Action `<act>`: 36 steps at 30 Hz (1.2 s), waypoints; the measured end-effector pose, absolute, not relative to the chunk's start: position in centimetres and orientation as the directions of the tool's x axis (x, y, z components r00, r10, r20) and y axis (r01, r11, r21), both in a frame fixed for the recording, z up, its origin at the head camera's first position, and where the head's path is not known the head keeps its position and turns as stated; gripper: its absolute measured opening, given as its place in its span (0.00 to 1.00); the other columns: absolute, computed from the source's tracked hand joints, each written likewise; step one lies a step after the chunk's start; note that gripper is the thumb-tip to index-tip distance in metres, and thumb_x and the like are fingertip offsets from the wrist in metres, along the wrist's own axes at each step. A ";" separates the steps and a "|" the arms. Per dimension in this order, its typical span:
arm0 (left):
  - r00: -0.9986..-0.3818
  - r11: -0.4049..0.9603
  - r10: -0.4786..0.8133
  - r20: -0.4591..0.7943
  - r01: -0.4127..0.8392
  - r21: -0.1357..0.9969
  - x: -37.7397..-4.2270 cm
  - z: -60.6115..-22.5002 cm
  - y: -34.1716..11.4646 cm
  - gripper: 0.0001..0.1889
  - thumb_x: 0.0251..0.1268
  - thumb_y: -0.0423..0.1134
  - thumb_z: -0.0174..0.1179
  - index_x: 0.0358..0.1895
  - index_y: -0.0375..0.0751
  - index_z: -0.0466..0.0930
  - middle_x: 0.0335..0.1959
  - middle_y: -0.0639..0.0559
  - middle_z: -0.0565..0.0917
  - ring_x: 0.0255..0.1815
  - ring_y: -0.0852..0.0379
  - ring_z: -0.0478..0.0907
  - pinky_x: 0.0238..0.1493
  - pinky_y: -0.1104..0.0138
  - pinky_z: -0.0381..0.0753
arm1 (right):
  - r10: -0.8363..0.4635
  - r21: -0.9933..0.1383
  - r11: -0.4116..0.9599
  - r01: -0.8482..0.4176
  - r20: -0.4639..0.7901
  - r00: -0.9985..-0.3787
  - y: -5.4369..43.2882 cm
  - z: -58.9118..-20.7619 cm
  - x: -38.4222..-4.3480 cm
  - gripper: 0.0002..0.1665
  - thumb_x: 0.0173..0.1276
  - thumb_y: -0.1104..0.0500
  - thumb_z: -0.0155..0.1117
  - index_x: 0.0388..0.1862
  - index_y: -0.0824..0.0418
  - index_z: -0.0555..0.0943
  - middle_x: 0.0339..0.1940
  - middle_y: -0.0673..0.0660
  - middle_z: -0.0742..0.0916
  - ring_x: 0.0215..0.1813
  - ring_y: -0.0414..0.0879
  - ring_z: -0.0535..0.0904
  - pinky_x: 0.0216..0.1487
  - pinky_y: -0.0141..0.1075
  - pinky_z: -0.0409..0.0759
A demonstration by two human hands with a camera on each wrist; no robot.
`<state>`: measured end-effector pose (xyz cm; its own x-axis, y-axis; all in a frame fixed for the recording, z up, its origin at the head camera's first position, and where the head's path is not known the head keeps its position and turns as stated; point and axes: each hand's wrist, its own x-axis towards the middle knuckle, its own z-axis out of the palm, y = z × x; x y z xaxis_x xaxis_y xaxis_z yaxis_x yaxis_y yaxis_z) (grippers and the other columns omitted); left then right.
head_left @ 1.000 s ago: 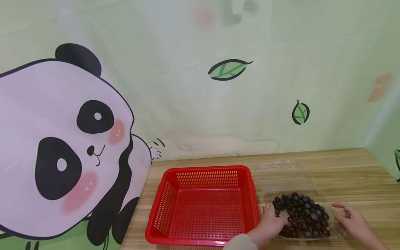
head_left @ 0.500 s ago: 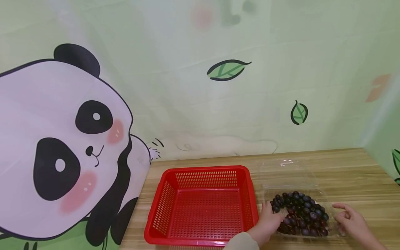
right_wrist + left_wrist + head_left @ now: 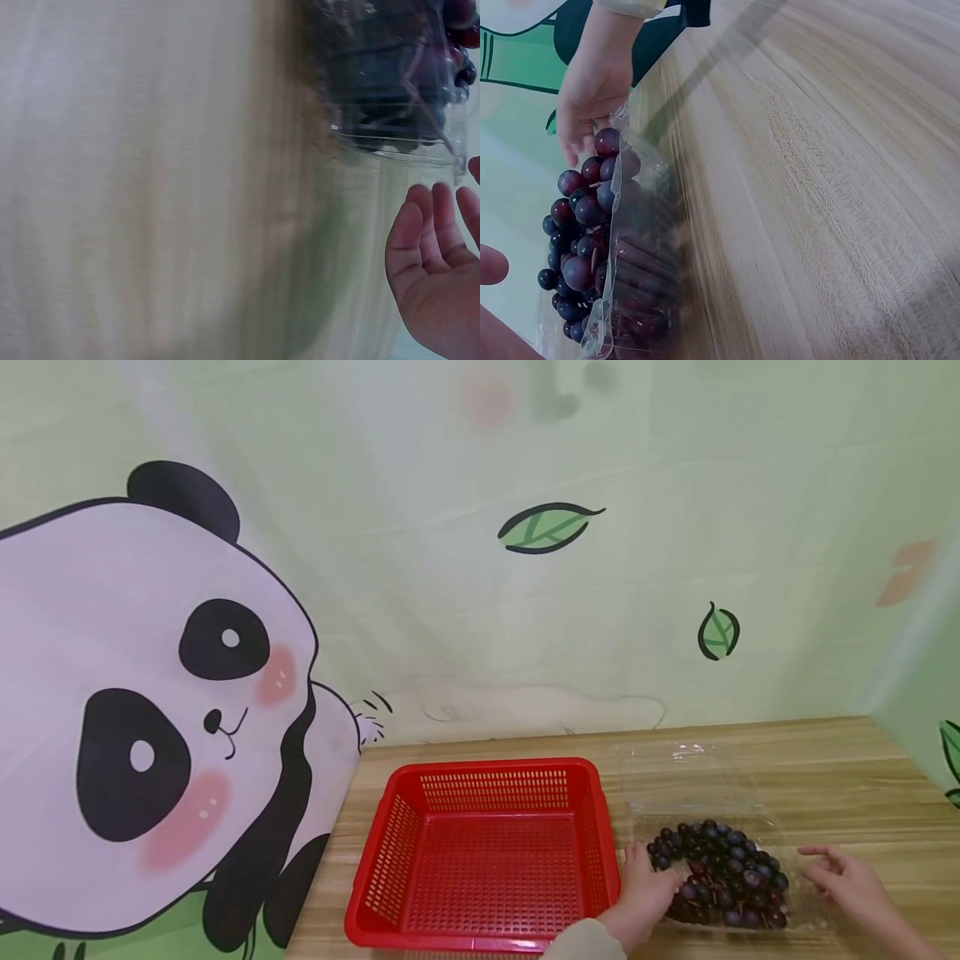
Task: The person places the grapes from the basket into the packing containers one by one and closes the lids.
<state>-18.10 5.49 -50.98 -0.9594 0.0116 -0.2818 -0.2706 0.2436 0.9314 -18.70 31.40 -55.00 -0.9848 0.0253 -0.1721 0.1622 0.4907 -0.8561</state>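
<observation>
A clear plastic box (image 3: 791, 912) heaped with dark purple grapes (image 3: 723, 868) stands on the table's right, its clear lid (image 3: 686, 781) folded back behind it. At the box's left side is my left hand (image 3: 645, 889), fingers extended and thumb overlapping the grapes in the head view. The left wrist view has only the thumb (image 3: 491, 266) and part of the palm, apart from the grapes. Beyond the right side hovers my right hand (image 3: 851, 885), loosely bent, with nothing in it. The right wrist view has its fingertips (image 3: 405, 217) a little off the box corner.
A red perforated plastic basket (image 3: 487, 939) stands just left of the box, with nothing inside. Behind the wood-grain table (image 3: 862, 777) hangs a green backdrop (image 3: 420, 610) printed with a panda and leaves.
The box and grapes shifted slightly left between the first two frames, and the lid looks sharper now. The left hand moved slightly left too; the right hand stays nearly in place.
</observation>
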 end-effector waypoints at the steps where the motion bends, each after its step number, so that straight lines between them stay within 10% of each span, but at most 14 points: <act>1: -0.959 0.240 0.007 -0.283 -0.273 0.932 -18.1 -51.1 5.5 0.34 0.41 0.29 0.57 0.58 0.25 0.61 0.64 0.34 0.58 0.66 0.38 0.51 0.63 0.48 0.53 | 0.027 -0.843 0.516 0.152 -0.161 -0.987 31.4 -54.8 -19.1 0.20 0.65 0.59 0.48 0.49 0.73 0.69 0.23 0.48 0.79 0.23 0.34 0.72 0.24 0.33 0.75; 11: -0.950 0.233 -0.014 -0.313 -0.308 0.922 -18.4 -51.5 5.7 0.35 0.43 0.29 0.57 0.60 0.24 0.59 0.65 0.33 0.57 0.67 0.37 0.50 0.64 0.47 0.52 | -0.020 -0.830 0.524 0.192 -0.237 -0.971 31.0 -53.4 -23.4 0.36 0.70 0.50 0.35 0.60 0.81 0.50 0.55 0.82 0.65 0.44 0.56 0.77 0.40 0.42 0.78; 21: -0.954 0.211 -0.032 -0.297 -0.297 0.931 -18.4 -51.7 5.9 0.36 0.42 0.28 0.56 0.60 0.24 0.57 0.65 0.33 0.57 0.66 0.36 0.50 0.64 0.47 0.51 | -0.017 -0.860 0.475 0.187 -0.222 -0.975 30.5 -53.7 -25.5 0.39 0.69 0.48 0.36 0.61 0.81 0.48 0.54 0.80 0.70 0.31 0.25 0.72 0.39 0.39 0.77; 36: -0.949 0.190 -0.052 -0.311 -0.315 0.930 -18.4 -52.3 5.9 0.37 0.40 0.28 0.56 0.62 0.24 0.56 0.65 0.33 0.57 0.67 0.37 0.50 0.65 0.48 0.51 | -0.055 -0.904 0.310 0.293 -0.325 -0.944 30.3 -54.0 -26.8 0.43 0.69 0.47 0.36 0.62 0.82 0.39 0.38 0.56 0.85 0.32 0.30 0.78 0.39 0.38 0.78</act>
